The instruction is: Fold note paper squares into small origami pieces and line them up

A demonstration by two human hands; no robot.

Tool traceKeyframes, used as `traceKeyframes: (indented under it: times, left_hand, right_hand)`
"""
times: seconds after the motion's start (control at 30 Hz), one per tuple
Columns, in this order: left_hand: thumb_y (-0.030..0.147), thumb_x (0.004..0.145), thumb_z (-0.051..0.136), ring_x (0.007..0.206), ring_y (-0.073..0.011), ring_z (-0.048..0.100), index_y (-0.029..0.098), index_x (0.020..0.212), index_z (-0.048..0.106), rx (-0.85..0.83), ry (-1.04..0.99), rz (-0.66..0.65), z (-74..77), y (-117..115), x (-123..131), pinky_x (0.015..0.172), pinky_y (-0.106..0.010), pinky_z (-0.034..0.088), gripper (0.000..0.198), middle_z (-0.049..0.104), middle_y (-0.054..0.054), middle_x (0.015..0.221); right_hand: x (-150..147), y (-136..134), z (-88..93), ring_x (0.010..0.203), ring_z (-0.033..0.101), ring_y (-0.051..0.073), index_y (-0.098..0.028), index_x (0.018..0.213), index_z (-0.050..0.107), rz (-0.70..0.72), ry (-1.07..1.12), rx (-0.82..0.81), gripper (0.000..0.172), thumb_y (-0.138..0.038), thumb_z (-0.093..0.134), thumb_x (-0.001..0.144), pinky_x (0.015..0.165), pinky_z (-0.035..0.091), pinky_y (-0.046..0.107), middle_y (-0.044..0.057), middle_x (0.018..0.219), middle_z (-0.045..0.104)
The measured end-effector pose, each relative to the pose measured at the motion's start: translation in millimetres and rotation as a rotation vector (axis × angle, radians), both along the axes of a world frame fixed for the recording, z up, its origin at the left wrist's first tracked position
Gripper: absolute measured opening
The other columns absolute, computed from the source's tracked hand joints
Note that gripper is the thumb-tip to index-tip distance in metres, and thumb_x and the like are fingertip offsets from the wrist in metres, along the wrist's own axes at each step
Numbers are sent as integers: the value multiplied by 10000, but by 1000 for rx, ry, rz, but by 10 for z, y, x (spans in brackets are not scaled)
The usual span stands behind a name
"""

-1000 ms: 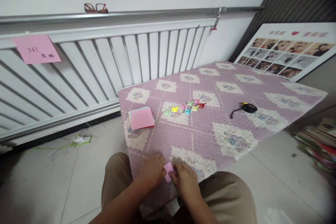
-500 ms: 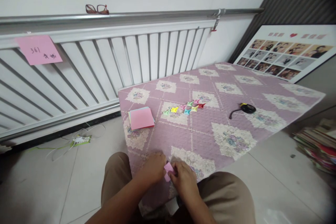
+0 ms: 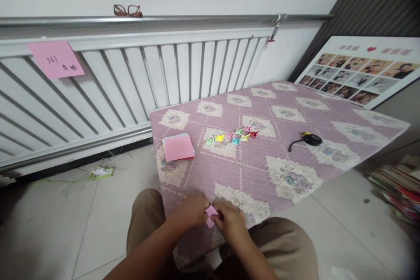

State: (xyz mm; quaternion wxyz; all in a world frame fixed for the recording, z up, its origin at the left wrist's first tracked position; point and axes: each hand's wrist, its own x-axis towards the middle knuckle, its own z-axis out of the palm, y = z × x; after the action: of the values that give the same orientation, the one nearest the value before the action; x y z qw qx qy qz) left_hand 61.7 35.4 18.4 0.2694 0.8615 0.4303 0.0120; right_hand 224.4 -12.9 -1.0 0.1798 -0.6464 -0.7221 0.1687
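A small piece of folded pink paper (image 3: 211, 217) is pinched between both hands over the near edge of the table. My left hand (image 3: 196, 209) closes on its left side, and my right hand (image 3: 231, 218) grips its right side with thumb and fingers. Part of the paper is hidden by the fingers. Farther up the cloth lie several small folded paper pieces (image 3: 235, 141) in green, yellow, pink, blue and red. To their left rests a stack of square paper sheets (image 3: 179, 147) with a pink one on top.
A patterned purple tablecloth (image 3: 210, 175) covers the table. A black object with a short cord (image 3: 311, 139) lies at the right. Behind stands a white radiator (image 3: 183, 70) with a pink note (image 3: 56, 60); glasses (image 3: 127, 11) sit on the pipe. A photo board (image 3: 357, 72) leans at the back right.
The view has shifted slightly. Both hands keep hold of the pink paper, and less of it shows between the fingers, its outline looking narrower.
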Motion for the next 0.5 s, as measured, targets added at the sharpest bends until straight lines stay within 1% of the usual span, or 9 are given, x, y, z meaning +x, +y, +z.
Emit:
traceKeyframes:
  times: [0.1,0.17,0.2,0.27,0.3,0.37,0.43,0.5]
  left_hand:
    - [199,760,572,705,-163,554,176,746,601,16,-21,26,-26,-29,-31,588,-244,352,39,634,-24,776]
    - [192,791,551,669,-138,540,180,780,592,38,-35,52,-17,-57,-63,563,-229,343,43,624,-3,770]
    - [187,809,539,679,-133,538,182,814,588,59,-43,66,-5,-72,-81,573,-226,350,50,621,1,790]
    - [176,846,513,764,-146,541,184,879,579,111,-58,97,15,-105,-116,648,-240,376,75,613,-11,864]
    - [172,864,498,816,-162,536,183,897,575,156,-59,103,15,-122,-133,696,-259,383,84,606,-23,896]
    - [167,899,465,873,-192,517,180,885,572,274,-49,84,-21,-158,-163,759,-307,380,108,593,-40,912]
    - [164,927,431,848,-202,508,179,842,567,410,-35,27,-103,-197,-188,756,-330,379,161,585,-40,872]
    - [158,940,414,805,-197,503,181,811,556,527,-34,-38,-206,-242,-207,724,-327,378,193,577,-32,833]
  right_hand:
    - [38,50,-2,752,584,163,-239,686,619,78,17,-4,100,-157,652,733,673,347,269,-24,746,630]
    - [57,94,19,732,575,147,-227,679,604,138,30,6,116,-144,654,742,673,353,258,-31,726,621]
    - [62,116,39,731,571,144,-223,688,599,163,36,15,116,-143,652,752,679,356,258,-32,724,619]
    - [62,155,87,764,564,152,-221,732,598,200,42,41,93,-154,638,782,720,359,276,-24,754,623]
    - [58,169,107,792,558,163,-221,761,601,215,34,76,78,-158,630,796,753,356,295,-15,780,627]
    - [43,178,119,837,543,182,-220,803,603,245,-6,199,70,-152,619,812,829,335,343,0,830,635]
    - [26,161,78,842,536,187,-217,815,599,283,-63,345,86,-131,610,820,889,308,382,7,854,642]
    - [15,119,-7,833,535,186,-213,817,595,310,-105,432,90,-124,597,832,923,289,403,9,858,646]
